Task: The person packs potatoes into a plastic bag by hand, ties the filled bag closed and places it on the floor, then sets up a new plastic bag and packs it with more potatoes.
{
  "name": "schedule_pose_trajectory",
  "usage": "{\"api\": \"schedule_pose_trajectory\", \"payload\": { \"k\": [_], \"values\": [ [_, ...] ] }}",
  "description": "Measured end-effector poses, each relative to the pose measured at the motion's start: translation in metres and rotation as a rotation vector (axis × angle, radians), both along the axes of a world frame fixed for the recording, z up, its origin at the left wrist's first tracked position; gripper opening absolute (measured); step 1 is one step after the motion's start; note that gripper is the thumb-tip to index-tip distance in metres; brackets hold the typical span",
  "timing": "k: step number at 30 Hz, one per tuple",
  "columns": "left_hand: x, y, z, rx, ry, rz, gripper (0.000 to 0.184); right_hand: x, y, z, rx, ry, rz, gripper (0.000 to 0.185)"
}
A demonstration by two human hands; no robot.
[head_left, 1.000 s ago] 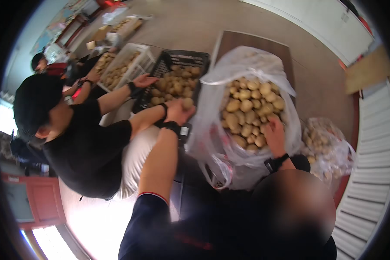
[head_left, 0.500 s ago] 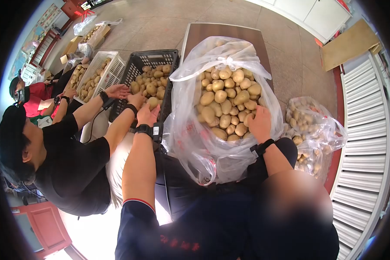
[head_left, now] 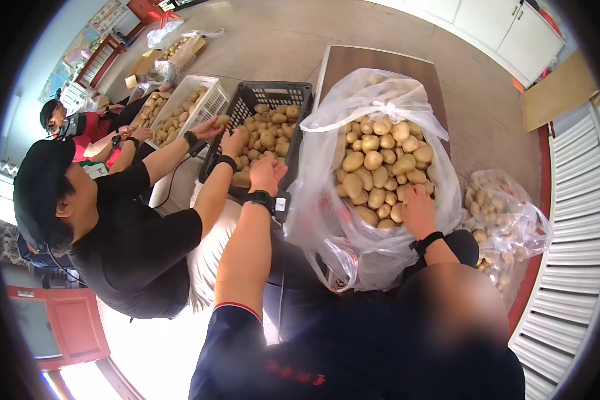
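My left hand [head_left: 268, 175] is over the near right corner of a black plastic crate [head_left: 303, 99]. Its fingers are stretched out, and no potato shows in it. Loose potatoes [head_left: 268, 139] lie in the crate below. At the right side of a large clear plastic bag [head_left: 317, 200] full of potatoes [head_left: 380, 177], my right hand [head_left: 419, 212] reaches in from the front. Its fingers curl round a potato among the others; the fingertips are partly hidden. The bag's mouth is folded back, with a knot at the far side.
A co-worker in black on the left has both hands [head_left: 232, 141] at the same crate, one holding a potato [head_left: 221, 121]. Beyond are a white crate [head_left: 213, 100] of potatoes and another person. A second potato bag [head_left: 507, 207] and a white radiator [head_left: 567, 267] are at right.
My left hand has let go of its potato at the crate and opened. My right hand stays among the bag's potatoes. The co-worker's hand has lifted a potato. The whole view has shifted.
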State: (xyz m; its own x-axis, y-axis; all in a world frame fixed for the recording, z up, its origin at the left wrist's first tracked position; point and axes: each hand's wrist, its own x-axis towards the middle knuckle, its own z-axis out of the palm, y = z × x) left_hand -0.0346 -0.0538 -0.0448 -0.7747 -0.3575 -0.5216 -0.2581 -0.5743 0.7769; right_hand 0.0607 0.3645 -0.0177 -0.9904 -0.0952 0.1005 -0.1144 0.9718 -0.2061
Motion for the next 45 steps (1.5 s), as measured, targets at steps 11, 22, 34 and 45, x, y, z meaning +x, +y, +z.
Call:
{"api": "schedule_pose_trajectory", "payload": {
  "k": [11, 22, 34, 45],
  "values": [
    [0.012, 0.058, 0.053, -0.067, 0.058, -0.275, 0.03, -0.004, -0.003, 0.015, -0.285, 0.033, 0.023, 0.029],
    [0.039, 0.117, 0.087, -0.119, 0.045, -0.637, 0.042, -0.015, -0.034, 0.024, -1.485, -0.544, -0.301, 0.032],
    [0.056, 0.141, 0.088, -0.006, 0.065, -0.979, 0.039, -0.013, -0.093, 0.057, -1.523, -0.676, -0.073, 0.028],
    [0.04, 0.112, 0.08, 0.073, 0.072, -0.67, 0.034, 0.009, -0.038, 0.02, -0.74, -0.098, -0.057, 0.039]
  ]
}}
